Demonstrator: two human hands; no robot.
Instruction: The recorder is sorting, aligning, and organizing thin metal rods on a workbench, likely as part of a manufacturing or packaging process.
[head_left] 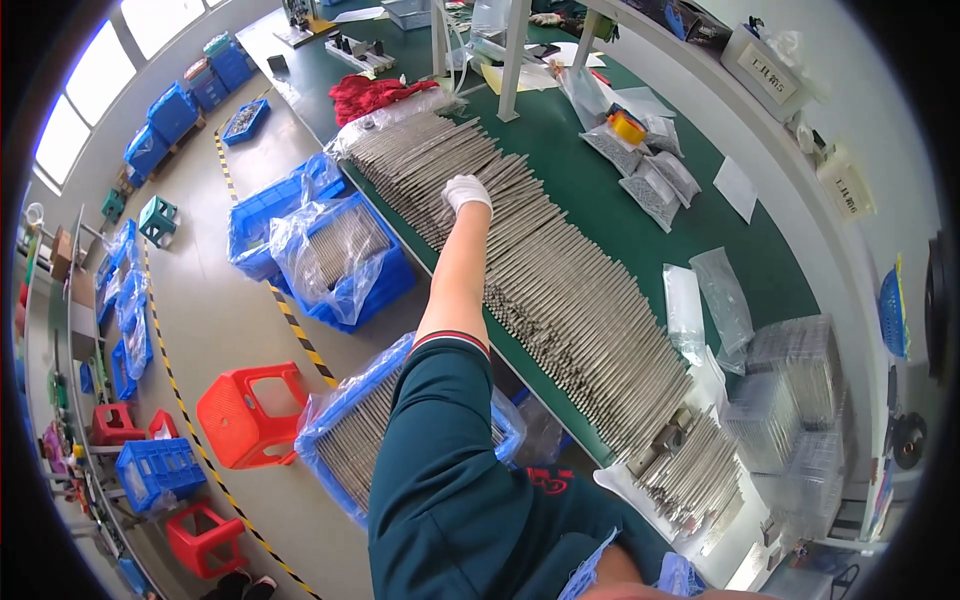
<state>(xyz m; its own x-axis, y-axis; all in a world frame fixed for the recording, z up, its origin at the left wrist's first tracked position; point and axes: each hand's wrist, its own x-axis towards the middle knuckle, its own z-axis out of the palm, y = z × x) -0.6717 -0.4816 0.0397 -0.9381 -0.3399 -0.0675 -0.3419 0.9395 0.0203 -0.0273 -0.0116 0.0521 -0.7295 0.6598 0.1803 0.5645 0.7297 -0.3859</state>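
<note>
My left hand (pixel 467 192), in a white glove, reaches far out over a long layer of thin metal rods (pixel 590 310). Its fingers are curled down and closed against the rods in the far part of the layer; what they grip is hidden beneath the glove. The rods lie side by side along the green-topped table (pixel 640 262), their ends stepping unevenly near its left edge. At the near end, a separate bunch of rods (pixel 700 478) lies beside a small metal block (pixel 672 437). My right hand is out of the picture.
Plastic-lined blue crates of rods (pixel 345 250) stand left of the table, one partly under my arm. A red stool (pixel 250 415) is on the floor. Bags of small parts (pixel 655 190), a red cloth (pixel 375 97) and stacked clear trays (pixel 785 400) lie on the table. A shelf post (pixel 513 60) rises beyond.
</note>
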